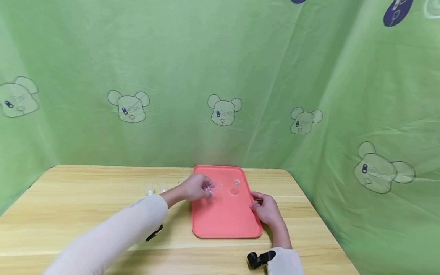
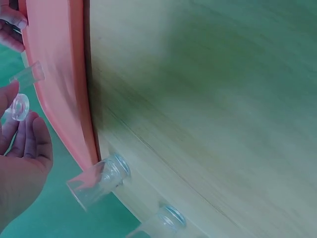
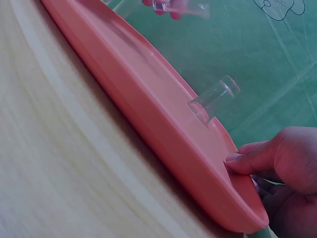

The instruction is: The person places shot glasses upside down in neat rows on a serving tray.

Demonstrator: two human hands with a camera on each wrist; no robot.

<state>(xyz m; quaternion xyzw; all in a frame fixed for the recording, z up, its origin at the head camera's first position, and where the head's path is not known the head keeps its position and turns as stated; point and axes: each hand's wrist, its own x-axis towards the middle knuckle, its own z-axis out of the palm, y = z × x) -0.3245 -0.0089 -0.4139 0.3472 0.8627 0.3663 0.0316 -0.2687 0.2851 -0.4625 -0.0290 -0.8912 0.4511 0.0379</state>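
A red tray (image 1: 223, 221) lies on the wooden table (image 1: 68, 202). My left hand (image 1: 207, 189) hovers over the tray's far left part and pinches a small clear glass bottle (image 1: 210, 187), which shows mouth-on between the fingers (image 2: 20, 106) in the left wrist view. A second clear bottle (image 1: 235, 186) stands on the tray (image 3: 148, 94), and it shows again (image 3: 214, 100) in the right wrist view. My right hand (image 1: 258, 203) grips the tray's right rim, its thumb (image 3: 257, 158) on top of the edge.
Two more clear bottles (image 1: 149, 188) (image 1: 162, 187) stand on the table left of the tray, and another (image 1: 186, 175) is just off its far left corner. Green cloth walls (image 1: 220, 76) close in the table on the back and right.
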